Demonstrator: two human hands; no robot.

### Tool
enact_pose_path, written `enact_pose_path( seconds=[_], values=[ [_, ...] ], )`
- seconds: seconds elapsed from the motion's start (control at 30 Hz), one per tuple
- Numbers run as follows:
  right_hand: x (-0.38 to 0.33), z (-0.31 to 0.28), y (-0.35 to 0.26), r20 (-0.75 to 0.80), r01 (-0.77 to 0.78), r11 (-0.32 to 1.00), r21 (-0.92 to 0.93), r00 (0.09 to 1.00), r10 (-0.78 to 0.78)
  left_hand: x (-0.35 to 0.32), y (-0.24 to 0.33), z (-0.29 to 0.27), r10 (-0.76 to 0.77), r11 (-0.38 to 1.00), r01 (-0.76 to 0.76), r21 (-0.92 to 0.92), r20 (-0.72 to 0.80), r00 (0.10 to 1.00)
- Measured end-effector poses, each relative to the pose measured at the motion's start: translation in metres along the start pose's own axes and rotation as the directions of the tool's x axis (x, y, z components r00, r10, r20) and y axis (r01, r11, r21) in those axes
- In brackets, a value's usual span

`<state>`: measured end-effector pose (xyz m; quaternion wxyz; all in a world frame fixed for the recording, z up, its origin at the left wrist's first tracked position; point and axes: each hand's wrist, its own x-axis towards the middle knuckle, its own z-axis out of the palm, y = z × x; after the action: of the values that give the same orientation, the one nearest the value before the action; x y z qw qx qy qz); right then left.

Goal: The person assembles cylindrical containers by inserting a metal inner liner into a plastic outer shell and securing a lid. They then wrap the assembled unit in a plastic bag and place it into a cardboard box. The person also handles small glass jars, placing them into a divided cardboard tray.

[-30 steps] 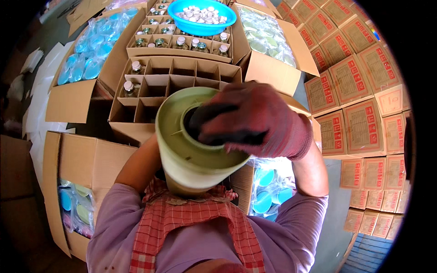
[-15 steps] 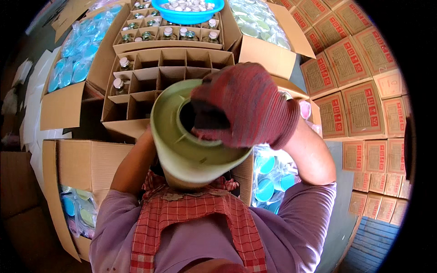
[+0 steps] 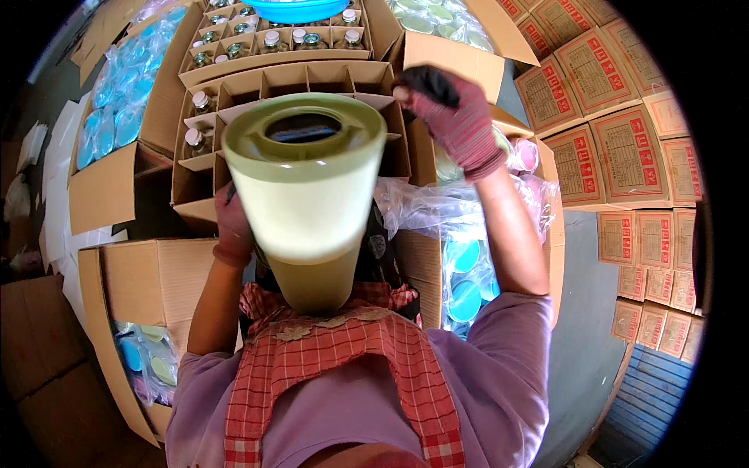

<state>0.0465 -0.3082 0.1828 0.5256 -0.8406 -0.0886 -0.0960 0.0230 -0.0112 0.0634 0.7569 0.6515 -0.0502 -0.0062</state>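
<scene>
A tall, tapering plastic container (image 3: 304, 210) stands in front of my chest, olive green at the top and pale below. Its ring-shaped top surrounds a dark round opening. My left hand (image 3: 232, 222), in a dark red glove, is closed against its left side, its fingers partly hidden behind it. Raised to the right of the container and apart from it is my right hand (image 3: 452, 113), in a red glove with a black palm. Its fingers are curled; whatever they may hold is hidden. Beyond the container sits a divided carton (image 3: 226, 86) with capped glass bottles (image 3: 197, 140) in its left cells.
Another bottle-filled carton (image 3: 273, 56) stands behind, with a blue basin (image 3: 296, 9) on top. Open boxes of bagged blue lids (image 3: 129, 93) and green lids (image 3: 437, 19) flank it. A box with blue lids (image 3: 464, 300) lies at right. Stacked cartons (image 3: 624, 156) line the right side.
My right hand has come out of the container's opening and moved up to the right. The container has tilted, so its side now faces up into view.
</scene>
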Motion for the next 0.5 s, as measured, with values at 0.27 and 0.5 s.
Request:
enact_pose_path(
  seconds=[0.27,0.5],
  values=[
    [-0.070,0.079,0.146,0.244,-0.116,0.472,-0.874,0.736,0.631,-0.004,-0.018,-0.030,-0.008,0.999,0.009,0.034,-0.043,0.999],
    [-0.012,0.042,0.145,-0.033,-0.336,0.831,0.443,0.921,0.389,0.027,0.004,-0.043,0.174,0.755,-0.415,0.508,0.455,0.873]
  ],
)
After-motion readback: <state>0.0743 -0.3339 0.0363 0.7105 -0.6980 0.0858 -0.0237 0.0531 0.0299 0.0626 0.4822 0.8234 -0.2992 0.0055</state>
